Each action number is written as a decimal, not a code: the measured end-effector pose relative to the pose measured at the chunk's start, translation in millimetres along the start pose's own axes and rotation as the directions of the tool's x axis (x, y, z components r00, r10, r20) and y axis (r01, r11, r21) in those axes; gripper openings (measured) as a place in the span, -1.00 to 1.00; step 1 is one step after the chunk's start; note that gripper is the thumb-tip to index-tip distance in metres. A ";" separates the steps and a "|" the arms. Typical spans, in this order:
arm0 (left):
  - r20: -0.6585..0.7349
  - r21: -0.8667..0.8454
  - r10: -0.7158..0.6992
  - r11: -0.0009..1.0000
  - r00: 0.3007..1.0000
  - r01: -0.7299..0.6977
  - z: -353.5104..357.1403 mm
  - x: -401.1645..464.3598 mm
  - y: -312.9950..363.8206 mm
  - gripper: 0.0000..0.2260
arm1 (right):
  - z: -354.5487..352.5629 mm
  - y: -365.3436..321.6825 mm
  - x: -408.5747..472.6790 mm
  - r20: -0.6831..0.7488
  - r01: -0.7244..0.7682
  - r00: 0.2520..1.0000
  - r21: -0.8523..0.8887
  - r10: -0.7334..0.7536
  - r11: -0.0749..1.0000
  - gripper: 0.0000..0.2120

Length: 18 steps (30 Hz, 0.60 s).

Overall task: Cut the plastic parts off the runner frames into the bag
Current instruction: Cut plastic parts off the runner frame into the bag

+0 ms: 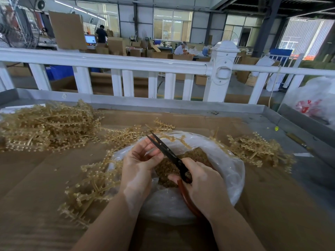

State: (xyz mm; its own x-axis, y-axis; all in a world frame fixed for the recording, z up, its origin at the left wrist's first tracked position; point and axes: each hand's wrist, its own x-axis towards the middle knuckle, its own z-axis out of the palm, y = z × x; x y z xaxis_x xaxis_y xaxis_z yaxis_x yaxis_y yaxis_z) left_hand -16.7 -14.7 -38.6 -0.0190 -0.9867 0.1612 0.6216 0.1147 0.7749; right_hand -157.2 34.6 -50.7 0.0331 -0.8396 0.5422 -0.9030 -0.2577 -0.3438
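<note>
Right hand grips scissors by the red-brown handle loops, fingers clenched round them; blades slightly parted, tips pointing up and away over the bag. Left hand sits just beside the blades with fingers curled; it looks to pinch something small against the blade, but what it holds is hidden, so the grasp can't be confirmed. Bag lies open on the cardboard-covered bench, directly under both hands, with a mound of cut parts inside. One runner frame lies touching the bag's left rim, under the left forearm. To do the cut well, judging from this: keep the work over the bag mouth so pieces drop in, snip close to the runner, and keep left fingertips clear of the blades. Farther left, a big pile of frames; right of the bag a smaller pile. Beyond, white railing.
</note>
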 end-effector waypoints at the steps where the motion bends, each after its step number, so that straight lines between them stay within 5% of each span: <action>1: -0.001 0.005 0.003 1.000 1.000 -0.003 -0.2 0.2 -0.4 -0.63 | -0.4 0.0 0.4 -0.008 0.001 1.000 0.000 -0.001 1.000 -0.69; 18: -0.172 0.000 -0.033 0.999 0.985 0.034 -0.9 1.8 -1.6 -0.72 | -1.0 2.7 0.7 -0.072 -0.100 0.992 0.053 0.103 0.994 -0.57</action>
State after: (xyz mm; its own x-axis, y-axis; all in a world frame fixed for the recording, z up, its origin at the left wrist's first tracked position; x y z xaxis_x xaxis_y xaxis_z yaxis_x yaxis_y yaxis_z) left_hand -17.1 -16.8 -40.1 0.0950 -0.9951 0.0278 0.6203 0.0810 0.7802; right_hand -160.0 33.8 -50.5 -0.0911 -0.8253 0.5573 -0.8777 -0.1978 -0.4365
